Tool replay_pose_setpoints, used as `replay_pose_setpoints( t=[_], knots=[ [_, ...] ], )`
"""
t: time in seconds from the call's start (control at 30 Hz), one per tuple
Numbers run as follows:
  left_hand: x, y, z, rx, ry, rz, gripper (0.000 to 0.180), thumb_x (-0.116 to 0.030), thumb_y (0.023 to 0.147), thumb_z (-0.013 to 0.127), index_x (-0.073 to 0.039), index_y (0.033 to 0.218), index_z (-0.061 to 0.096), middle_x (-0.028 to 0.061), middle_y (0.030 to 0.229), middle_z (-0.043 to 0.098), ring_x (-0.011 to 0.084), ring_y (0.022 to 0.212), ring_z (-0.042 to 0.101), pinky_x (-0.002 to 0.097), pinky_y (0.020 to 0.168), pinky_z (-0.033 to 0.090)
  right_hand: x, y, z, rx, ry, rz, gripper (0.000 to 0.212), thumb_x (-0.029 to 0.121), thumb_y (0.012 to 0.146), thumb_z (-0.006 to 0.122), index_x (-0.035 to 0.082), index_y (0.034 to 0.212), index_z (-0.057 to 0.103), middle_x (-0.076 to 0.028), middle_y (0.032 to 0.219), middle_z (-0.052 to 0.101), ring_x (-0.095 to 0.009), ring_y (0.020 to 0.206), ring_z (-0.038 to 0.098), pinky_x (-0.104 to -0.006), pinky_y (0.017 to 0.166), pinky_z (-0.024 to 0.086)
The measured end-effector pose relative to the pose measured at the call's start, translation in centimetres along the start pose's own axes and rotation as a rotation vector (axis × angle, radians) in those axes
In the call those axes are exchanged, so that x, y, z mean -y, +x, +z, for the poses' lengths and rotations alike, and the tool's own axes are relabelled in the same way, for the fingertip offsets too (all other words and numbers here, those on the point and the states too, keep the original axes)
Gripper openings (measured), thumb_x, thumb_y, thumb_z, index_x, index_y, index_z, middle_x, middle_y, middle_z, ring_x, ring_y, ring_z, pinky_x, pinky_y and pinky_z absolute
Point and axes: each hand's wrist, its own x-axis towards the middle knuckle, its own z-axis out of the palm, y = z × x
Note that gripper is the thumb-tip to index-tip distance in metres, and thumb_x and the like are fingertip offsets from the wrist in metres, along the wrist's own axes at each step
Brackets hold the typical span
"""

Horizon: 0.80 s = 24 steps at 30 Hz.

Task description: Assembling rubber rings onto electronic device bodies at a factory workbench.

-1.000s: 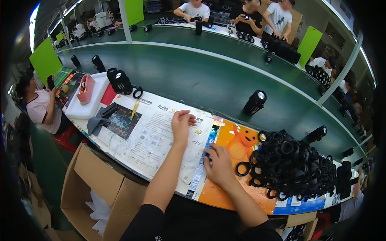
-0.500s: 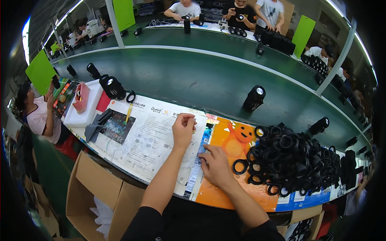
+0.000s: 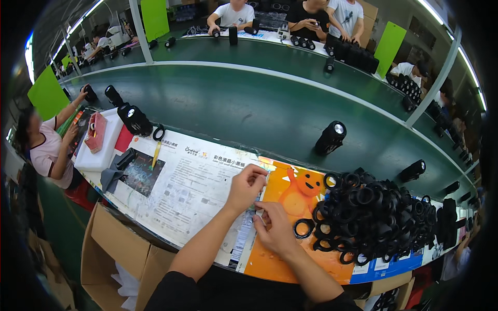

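Close together over the tabletop, my two hands meet where the white printed sheet [image 3: 192,207] borders an orange sheet [image 3: 282,259] with a cartoon figure. My left hand [image 3: 247,188] is pinched closed; what its fingertips hold is too small to make out. Just below and to the right, my right hand [image 3: 276,230] is also closed, thumb near the fingers, with a small pale bit by the fingertips that I cannot name. A single black ring [image 3: 303,228] lies flat to the right of it. Beside that ring rises a big heap of black rings [image 3: 371,212].
Black cylindrical speakers stand along the green conveyor [image 3: 218,98], one speaker [image 3: 331,139] straight ahead. At left are more speakers [image 3: 134,121], a white foam block [image 3: 98,155] and a yellow-handled tool [image 3: 157,153]. An open carton [image 3: 116,243] sits below the table's edge. Co-workers sit across and left.
My left hand has moved slightly right and down, and my right hand has closed and come nearer to it. At left, a co-worker's hand has reached to a speaker on the conveyor.
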Motion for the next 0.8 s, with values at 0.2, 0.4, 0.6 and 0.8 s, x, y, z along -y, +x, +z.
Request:
replay_pose_setpoints(
  t=[0.2,0.4,0.6,0.8],
  knots=[
    [-0.2,-0.3,0.9,0.142,0.025,-0.008,0.012,-0.007,0.104,0.068,-0.002,0.114,0.072,0.0044,0.092,0.075,0.0094,0.079,0.070,0.0272,0.073,0.058,0.2,-0.3,-0.3,0.038,0.163,0.176,0.038,0.007,0.098,0.079,0.001,0.133,0.066,-0.012,0.112,0.066,-0.019,0.088,0.065,-0.0306,0.074,0.056],
    [-1.0,-0.6,0.3,0.132,0.124,0.155,0.012,-0.011,0.106,0.069,-0.002,0.112,0.072,0.0045,0.091,0.075,0.0096,0.078,0.069,0.0273,0.073,0.057,-0.2,-0.5,0.6,0.009,0.414,0.267,0.053,0.003,0.101,0.075,0.001,0.149,0.054,-0.012,0.127,0.064,-0.016,0.100,0.065,-0.0318,0.080,0.057],
    [-1.9,-0.8,0.5,0.257,0.275,0.212,0.018,-0.017,0.107,0.074,-0.001,0.115,0.073,0.0064,0.099,0.077,0.0124,0.087,0.073,0.0290,0.077,0.058,-1.6,-0.3,0.8,-0.198,0.824,0.357,0.059,-0.002,0.103,0.065,-0.001,0.159,0.045,-0.014,0.154,0.055,-0.023,0.132,0.060,-0.0354,0.111,0.052],
    [-2.7,-1.1,0.8,0.330,0.193,0.276,0.027,-0.012,0.102,0.079,-0.003,0.126,0.072,0.0116,0.122,0.074,0.0196,0.105,0.075,0.0313,0.085,0.062,-1.0,0.3,-0.4,-0.251,0.807,0.353,0.064,0.002,0.104,0.063,-0.002,0.164,0.041,-0.017,0.162,0.051,-0.027,0.148,0.053,-0.0419,0.127,0.041]
  ],
)
